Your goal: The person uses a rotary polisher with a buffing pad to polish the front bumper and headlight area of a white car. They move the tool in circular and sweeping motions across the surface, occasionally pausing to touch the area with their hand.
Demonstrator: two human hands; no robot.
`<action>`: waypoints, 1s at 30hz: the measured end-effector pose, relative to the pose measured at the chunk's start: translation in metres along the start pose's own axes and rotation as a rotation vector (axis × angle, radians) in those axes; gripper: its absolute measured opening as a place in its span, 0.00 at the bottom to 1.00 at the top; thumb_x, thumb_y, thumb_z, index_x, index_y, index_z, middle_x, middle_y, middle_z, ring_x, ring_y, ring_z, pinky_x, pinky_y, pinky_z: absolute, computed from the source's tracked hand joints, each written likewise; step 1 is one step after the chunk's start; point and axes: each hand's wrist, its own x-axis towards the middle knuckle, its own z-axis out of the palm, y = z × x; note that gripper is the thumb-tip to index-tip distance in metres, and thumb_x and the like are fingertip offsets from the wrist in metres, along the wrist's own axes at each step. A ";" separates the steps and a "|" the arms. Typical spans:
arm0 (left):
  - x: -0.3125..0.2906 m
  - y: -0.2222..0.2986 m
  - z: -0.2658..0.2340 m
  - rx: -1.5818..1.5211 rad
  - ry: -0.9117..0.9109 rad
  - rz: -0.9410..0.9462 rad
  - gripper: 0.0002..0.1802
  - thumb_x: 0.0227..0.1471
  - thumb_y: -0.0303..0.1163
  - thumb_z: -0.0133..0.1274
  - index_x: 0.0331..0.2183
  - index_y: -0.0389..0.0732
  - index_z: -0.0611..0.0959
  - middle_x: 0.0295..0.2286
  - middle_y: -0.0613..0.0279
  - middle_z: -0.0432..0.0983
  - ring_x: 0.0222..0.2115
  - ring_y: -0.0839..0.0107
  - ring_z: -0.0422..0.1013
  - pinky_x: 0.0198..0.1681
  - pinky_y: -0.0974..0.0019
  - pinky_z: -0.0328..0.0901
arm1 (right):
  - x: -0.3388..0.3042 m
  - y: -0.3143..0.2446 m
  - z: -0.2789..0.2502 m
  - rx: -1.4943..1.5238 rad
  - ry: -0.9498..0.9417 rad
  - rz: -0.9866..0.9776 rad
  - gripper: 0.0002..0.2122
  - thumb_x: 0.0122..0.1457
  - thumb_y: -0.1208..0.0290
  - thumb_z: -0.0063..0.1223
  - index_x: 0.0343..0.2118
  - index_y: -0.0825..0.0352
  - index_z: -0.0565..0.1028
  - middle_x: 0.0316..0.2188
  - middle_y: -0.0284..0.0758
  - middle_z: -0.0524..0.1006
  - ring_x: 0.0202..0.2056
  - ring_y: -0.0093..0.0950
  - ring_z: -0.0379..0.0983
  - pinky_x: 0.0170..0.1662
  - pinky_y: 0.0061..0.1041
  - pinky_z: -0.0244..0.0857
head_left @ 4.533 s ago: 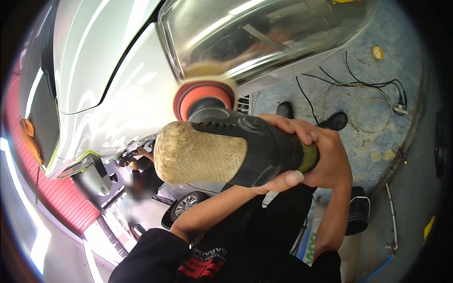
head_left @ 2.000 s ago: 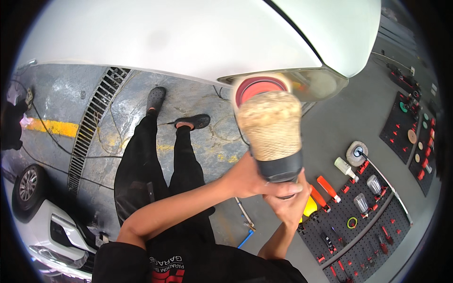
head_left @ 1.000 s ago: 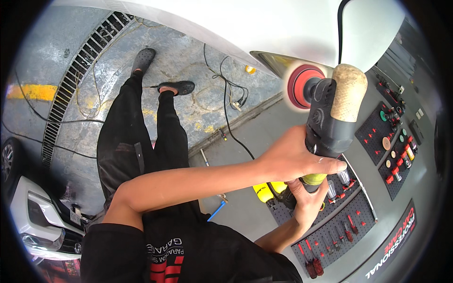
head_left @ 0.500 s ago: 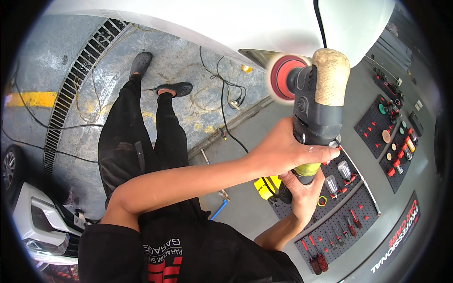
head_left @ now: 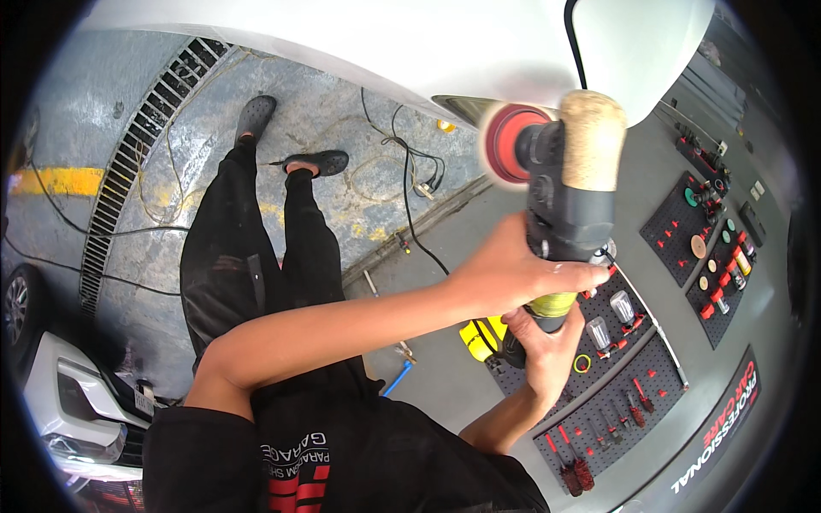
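Note:
A black power polisher (head_left: 569, 218) with a worn tan wrap over its head is held up in front of me. My left hand (head_left: 534, 269) is closed around its body, thumb laid across the front. Lower down, my right hand (head_left: 552, 346) grips the rear handle just below a yellow-green band. The polisher's round red backing plate and pad (head_left: 513, 144) look smeared at the rim, as if spinning. That pad is beside a dark-edged lamp or trim piece (head_left: 466, 109) on a white car body (head_left: 368, 38); I cannot tell whether they touch.
A black cord (head_left: 575, 43) hangs over the car panel. More cables (head_left: 410, 197) trail across the floor by a drain grate (head_left: 128, 162). Pegboards (head_left: 637, 398) with brushes and bottles are on the right. Another white car (head_left: 73, 402) stands at lower left.
The polisher and both my hands have shifted slightly left. The pad has moved a little left and down along the car's edge. My grip is the same.

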 end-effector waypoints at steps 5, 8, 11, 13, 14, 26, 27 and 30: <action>-0.028 0.000 -0.027 0.107 0.119 -0.080 0.26 0.50 0.43 0.77 0.42 0.36 0.85 0.37 0.61 0.85 0.38 0.73 0.80 0.45 0.62 0.74 | 0.002 0.012 0.024 -0.050 -0.098 0.048 0.28 0.51 0.72 0.79 0.53 0.76 0.77 0.41 0.38 0.86 0.42 0.25 0.82 0.49 0.29 0.76; -0.032 -0.016 -0.044 0.071 0.104 -0.044 0.28 0.50 0.46 0.78 0.43 0.36 0.84 0.36 0.62 0.84 0.38 0.72 0.80 0.45 0.62 0.74 | 0.010 0.027 0.036 -0.020 -0.103 0.003 0.32 0.48 0.73 0.78 0.57 0.76 0.75 0.42 0.39 0.86 0.44 0.26 0.82 0.52 0.30 0.75; -0.024 -0.024 -0.066 0.264 -0.057 -0.092 0.35 0.52 0.48 0.77 0.50 0.34 0.81 0.43 0.58 0.82 0.45 0.68 0.78 0.52 0.59 0.73 | 0.024 0.091 0.040 0.048 -0.096 -0.039 0.31 0.45 0.75 0.74 0.55 0.75 0.77 0.39 0.38 0.86 0.41 0.26 0.82 0.49 0.30 0.76; -0.014 -0.043 -0.084 0.405 -0.173 0.050 0.33 0.56 0.49 0.73 0.53 0.35 0.83 0.47 0.56 0.83 0.49 0.67 0.78 0.55 0.59 0.71 | 0.034 0.129 0.046 0.090 -0.100 -0.074 0.30 0.44 0.75 0.72 0.54 0.75 0.77 0.38 0.36 0.86 0.39 0.26 0.82 0.47 0.30 0.76; -0.008 -0.048 -0.090 0.475 -0.185 0.117 0.36 0.56 0.49 0.73 0.55 0.34 0.81 0.49 0.54 0.82 0.51 0.65 0.77 0.56 0.58 0.71 | 0.040 0.146 0.052 0.146 -0.076 -0.087 0.29 0.43 0.75 0.72 0.52 0.75 0.78 0.37 0.36 0.86 0.38 0.26 0.82 0.47 0.30 0.76; 0.008 0.060 -0.091 1.913 0.081 0.670 0.41 0.54 0.22 0.59 0.69 0.46 0.74 0.28 0.61 0.78 0.27 0.60 0.75 0.33 0.58 0.72 | 0.101 0.202 0.140 0.896 0.038 -0.323 0.29 0.51 0.62 0.73 0.50 0.73 0.71 0.30 0.45 0.79 0.31 0.36 0.79 0.38 0.36 0.76; 0.019 0.061 -0.090 1.968 0.078 0.661 0.42 0.54 0.23 0.58 0.71 0.49 0.71 0.27 0.61 0.77 0.26 0.60 0.74 0.33 0.57 0.72 | 0.105 0.204 0.143 0.915 0.038 -0.334 0.29 0.51 0.63 0.72 0.51 0.73 0.70 0.30 0.45 0.79 0.31 0.36 0.79 0.38 0.36 0.76; 0.037 0.061 -0.090 2.098 0.070 0.655 0.46 0.56 0.24 0.58 0.74 0.55 0.67 0.25 0.62 0.74 0.25 0.60 0.73 0.33 0.55 0.72 | 0.114 0.206 0.152 0.966 0.042 -0.364 0.29 0.51 0.64 0.71 0.51 0.73 0.70 0.30 0.45 0.78 0.31 0.36 0.79 0.38 0.36 0.76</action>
